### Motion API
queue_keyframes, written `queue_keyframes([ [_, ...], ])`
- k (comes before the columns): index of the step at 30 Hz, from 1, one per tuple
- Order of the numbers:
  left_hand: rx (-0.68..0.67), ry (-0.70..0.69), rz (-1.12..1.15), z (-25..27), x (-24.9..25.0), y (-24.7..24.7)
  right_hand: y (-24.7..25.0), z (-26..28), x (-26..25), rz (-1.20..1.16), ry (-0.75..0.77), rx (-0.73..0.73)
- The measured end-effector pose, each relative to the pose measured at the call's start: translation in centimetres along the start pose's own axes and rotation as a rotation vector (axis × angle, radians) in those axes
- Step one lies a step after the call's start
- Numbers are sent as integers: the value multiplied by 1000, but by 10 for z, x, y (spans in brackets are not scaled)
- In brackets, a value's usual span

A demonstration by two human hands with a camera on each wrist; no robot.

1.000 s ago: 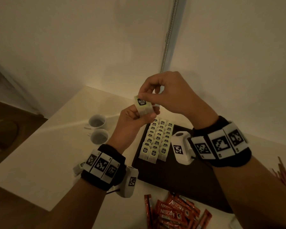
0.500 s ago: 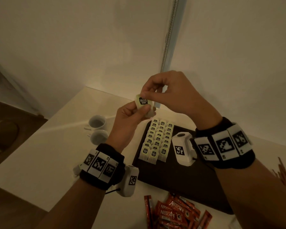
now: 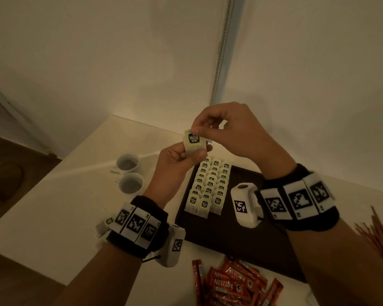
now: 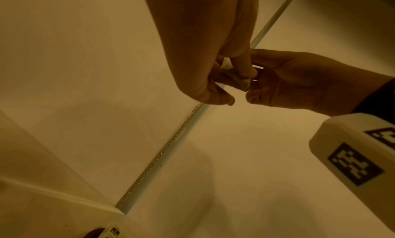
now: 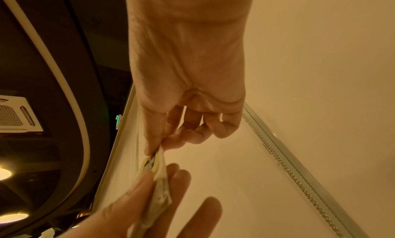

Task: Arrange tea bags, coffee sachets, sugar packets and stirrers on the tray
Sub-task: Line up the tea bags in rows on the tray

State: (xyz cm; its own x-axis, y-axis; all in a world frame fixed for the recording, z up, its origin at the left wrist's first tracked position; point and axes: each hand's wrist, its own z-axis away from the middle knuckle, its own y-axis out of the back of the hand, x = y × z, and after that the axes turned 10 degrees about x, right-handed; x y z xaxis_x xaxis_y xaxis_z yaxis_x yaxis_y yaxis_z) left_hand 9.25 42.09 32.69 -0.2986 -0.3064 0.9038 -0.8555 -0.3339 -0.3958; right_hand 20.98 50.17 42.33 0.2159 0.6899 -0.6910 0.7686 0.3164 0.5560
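A pale green tea bag with a black label is held up in the air above the table, between both hands. My left hand pinches its lower part from below. My right hand pinches its top edge between thumb and forefinger. In the right wrist view the tea bag shows edge-on between the two hands, and the left wrist view shows the tea bag mostly hidden by fingers. Below, several tea bags stand in three rows on the left part of the dark tray.
Two white cups sit left of the tray on the white table. Red coffee sachets lie in a pile at the near edge. Thin stirrers lie at the far right. A wall stands close behind.
Both hands with the tea bag have shifted slightly, and the bag's label now faces the head camera more squarely. The tray and table items have not moved.
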Motion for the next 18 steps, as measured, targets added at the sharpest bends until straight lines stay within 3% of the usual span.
queue_keyframes([
  [4, -73, 50, -184, 9, -3, 12, 1, 14, 18, -50, -86, 63],
  [6, -44, 105, -347, 18, -7, 32, 1, 29, 39, -25, -163, 71],
  [10, -9, 189, -607, 48, -18, 81, -15, 75, 94, 81, -414, -28],
  [14, 125, 330, -697, 87, -28, 127, -40, 122, 144, 124, -668, -150],
  [18, 193, 466, -793, 123, -39, 170, -63, 153, 177, 115, -800, -186],
])
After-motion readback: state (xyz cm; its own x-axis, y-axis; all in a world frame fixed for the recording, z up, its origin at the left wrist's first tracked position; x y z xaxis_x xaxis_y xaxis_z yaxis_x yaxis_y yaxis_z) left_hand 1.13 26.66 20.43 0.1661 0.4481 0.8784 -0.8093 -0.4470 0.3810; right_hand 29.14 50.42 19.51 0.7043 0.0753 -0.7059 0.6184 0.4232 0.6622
